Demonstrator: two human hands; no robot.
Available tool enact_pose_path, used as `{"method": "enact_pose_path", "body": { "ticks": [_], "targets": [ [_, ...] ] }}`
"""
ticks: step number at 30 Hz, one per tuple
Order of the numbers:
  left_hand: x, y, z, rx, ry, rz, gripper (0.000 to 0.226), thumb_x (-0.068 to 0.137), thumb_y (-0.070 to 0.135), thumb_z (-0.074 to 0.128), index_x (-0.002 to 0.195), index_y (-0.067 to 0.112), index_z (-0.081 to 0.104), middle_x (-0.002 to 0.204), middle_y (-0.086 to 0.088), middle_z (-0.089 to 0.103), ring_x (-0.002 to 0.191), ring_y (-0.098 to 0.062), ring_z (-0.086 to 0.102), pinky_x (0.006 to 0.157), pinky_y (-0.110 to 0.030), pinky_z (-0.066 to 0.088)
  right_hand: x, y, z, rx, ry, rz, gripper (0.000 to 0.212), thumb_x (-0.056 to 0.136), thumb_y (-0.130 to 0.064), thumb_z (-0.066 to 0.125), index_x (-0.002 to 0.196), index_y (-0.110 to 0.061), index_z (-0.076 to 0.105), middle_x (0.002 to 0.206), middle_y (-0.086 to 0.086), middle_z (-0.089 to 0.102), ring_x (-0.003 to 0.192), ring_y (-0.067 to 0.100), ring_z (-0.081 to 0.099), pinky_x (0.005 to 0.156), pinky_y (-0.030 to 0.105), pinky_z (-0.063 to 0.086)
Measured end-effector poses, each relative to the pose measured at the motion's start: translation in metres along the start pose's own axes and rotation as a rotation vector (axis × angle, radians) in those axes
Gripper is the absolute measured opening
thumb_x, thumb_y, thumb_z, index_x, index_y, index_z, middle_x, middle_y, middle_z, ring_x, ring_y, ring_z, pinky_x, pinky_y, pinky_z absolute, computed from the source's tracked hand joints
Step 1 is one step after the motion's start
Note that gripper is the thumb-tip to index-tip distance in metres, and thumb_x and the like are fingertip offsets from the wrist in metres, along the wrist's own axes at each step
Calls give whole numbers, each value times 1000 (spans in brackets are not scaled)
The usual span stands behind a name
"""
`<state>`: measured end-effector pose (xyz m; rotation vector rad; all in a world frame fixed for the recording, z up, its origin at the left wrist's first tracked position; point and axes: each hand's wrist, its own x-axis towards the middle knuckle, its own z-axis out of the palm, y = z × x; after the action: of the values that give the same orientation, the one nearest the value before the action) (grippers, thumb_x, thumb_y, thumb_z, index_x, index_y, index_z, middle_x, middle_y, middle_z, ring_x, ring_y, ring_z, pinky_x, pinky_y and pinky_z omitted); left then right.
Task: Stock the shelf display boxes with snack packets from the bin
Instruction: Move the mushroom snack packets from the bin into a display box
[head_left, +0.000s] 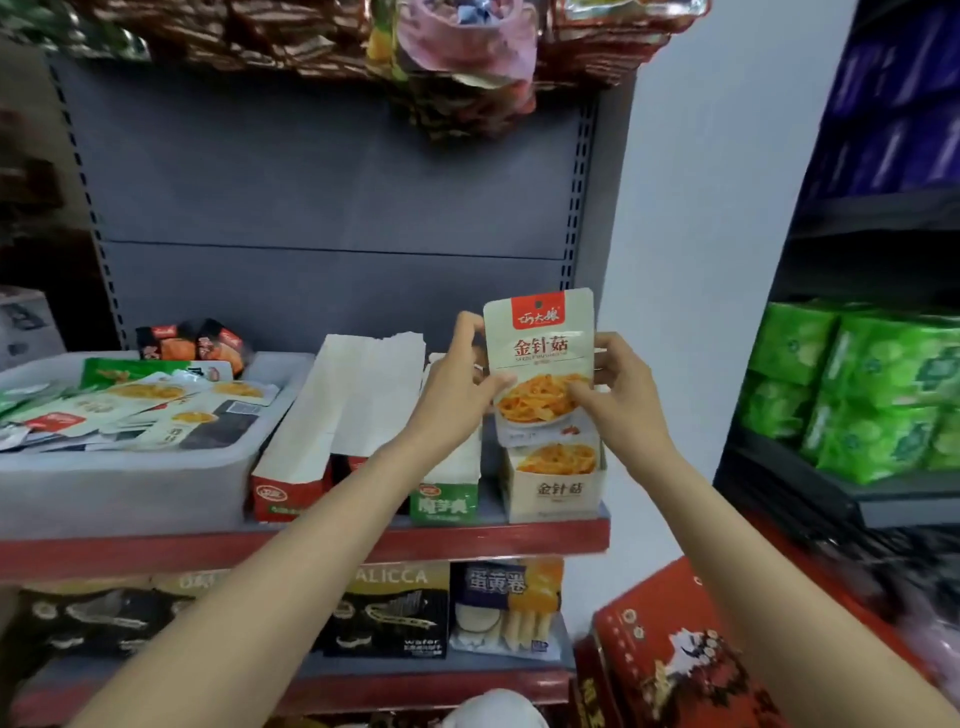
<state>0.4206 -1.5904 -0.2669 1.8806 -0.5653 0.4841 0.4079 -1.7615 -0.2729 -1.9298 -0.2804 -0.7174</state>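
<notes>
both hands (457, 371) pinch the packet's (540, 353) side edges.

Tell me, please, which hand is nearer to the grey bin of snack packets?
The left hand. It grips the mushroom snack packet's left edge, on the side facing the grey bin at far left. The right hand grips the packet's right edge, farther away.

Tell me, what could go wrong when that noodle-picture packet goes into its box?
Both hands, left and right, hold the packet upright above the beige display box. That box already shows a packet inside, so the new one might catch on it or bend. The box also sits near the shelf's front edge, so a hard push could perhaps tip it.
</notes>
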Motion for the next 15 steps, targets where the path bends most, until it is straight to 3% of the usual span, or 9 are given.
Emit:
{"method": "enact_pose_path", "body": {
  "ticks": [4,7,11,15],
  "targets": [
    [3,-3,21,99,-22,51,33,91,12,59,105,25,33,105,10,64,86,5,61,67,-21,57,-2,22,-15,-68,-3,15,26,85,-5,65,105,-15,52,97,-6,63,85,2,60,68,15,49],
    [0,-6,27,205,-27,64,34,91,12,60,104,25,32,101,7,64,79,3,59,59,-9,48,-7,36,-18,-82,-18,24,25,84,-4,66,103,-12,52,96,-4,65,83,1,60,65,10,48],
    [-6,-18,35,248,-86,8,37,89,13,63,106,25,32,111,-1,66,84,-9,62,64,-13,49,-16,49,-20,-144,-59,22,24,84,-6,67,101,-16,53,96,-5,65,81,-2,58,63,5,45],
    [-12,-26,41,294,-131,-29,45,87,14,65,108,32,31,112,0,66,78,-1,58,65,-14,47,-25,58,-21,-190,-108,59,22,84,-9,67,99,-15,52,95,-7,62,77,-3,56,58,1,44]
  ]
}}
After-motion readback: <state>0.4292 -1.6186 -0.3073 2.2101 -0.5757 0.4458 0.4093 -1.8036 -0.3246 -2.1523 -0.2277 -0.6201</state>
